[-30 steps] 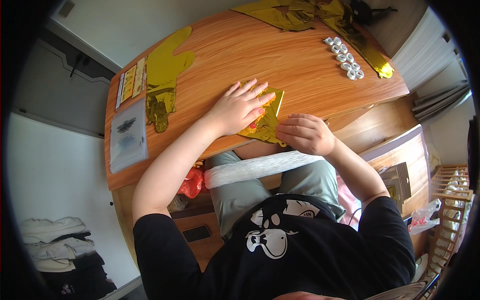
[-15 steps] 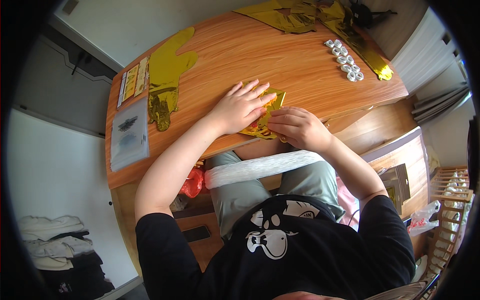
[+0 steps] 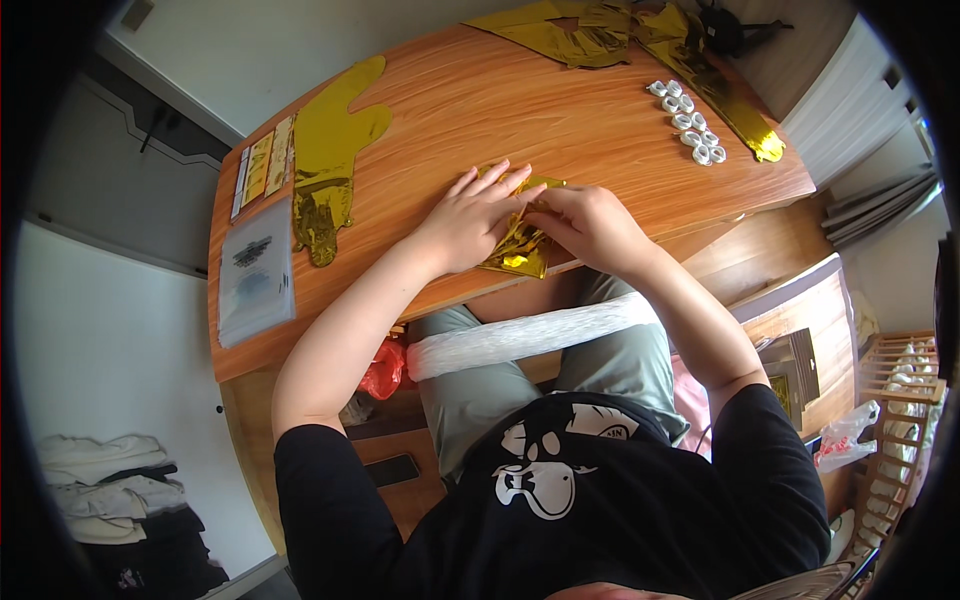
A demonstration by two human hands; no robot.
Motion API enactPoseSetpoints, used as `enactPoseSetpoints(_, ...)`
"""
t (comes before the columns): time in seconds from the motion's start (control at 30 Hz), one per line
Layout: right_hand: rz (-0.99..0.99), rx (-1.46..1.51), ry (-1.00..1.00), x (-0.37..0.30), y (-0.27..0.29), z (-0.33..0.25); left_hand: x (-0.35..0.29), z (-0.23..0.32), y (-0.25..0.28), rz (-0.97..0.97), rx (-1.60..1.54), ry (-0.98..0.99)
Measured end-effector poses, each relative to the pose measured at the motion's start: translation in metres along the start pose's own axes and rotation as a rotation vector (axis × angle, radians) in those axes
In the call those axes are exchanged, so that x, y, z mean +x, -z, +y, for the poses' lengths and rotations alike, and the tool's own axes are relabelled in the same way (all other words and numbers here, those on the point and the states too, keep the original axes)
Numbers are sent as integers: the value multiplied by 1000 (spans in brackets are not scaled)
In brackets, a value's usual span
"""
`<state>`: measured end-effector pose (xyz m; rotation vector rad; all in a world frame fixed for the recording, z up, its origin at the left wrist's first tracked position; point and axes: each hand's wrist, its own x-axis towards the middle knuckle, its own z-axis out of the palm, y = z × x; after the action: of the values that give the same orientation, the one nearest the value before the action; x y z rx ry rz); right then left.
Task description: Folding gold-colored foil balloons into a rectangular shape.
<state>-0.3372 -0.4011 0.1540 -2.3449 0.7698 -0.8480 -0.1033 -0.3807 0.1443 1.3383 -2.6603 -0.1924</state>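
A folded piece of shiny gold foil [image 3: 522, 262], apparently a flat foil balloon, lies near the table's front edge beneath both hands. My left hand [image 3: 468, 222] rests flat on its left part with the fingers spread. From the right, my right hand [image 3: 592, 228] pinches the foil between thumb and curled fingers, close to the left thumb. The hands cover much of the foil, so its full outline is hidden.
On the wooden table [image 3: 450, 110] lie a flat gold foil balloon [image 3: 340, 130], printed cards [image 3: 262, 168], clear plastic sleeves [image 3: 256, 285], white ribbon rolls [image 3: 684, 122] and more gold foil [image 3: 570, 35]. A white plastic-wrapped roll [image 3: 530, 338] crosses my lap beside a red bag [image 3: 383, 370].
My right hand has moved up and slightly left along the foil. The foil's lower part is now more exposed and creased. My left hand stays nearly in place.
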Motion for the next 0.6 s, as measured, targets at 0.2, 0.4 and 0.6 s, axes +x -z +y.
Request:
enactPoseSetpoints(0.2, -73, 35, -171, 16, 1, -5, -2, -21, 6, 28, -486, 22)
enactPoseSetpoints(0.4, -32, 32, -112, 19, -5, -1, -26, -34, 40, -147, -342, 82)
enactPoseSetpoints(0.6, -45, -26, -88, 22, -8, -2, -35, -42, 51, -322, -294, 138)
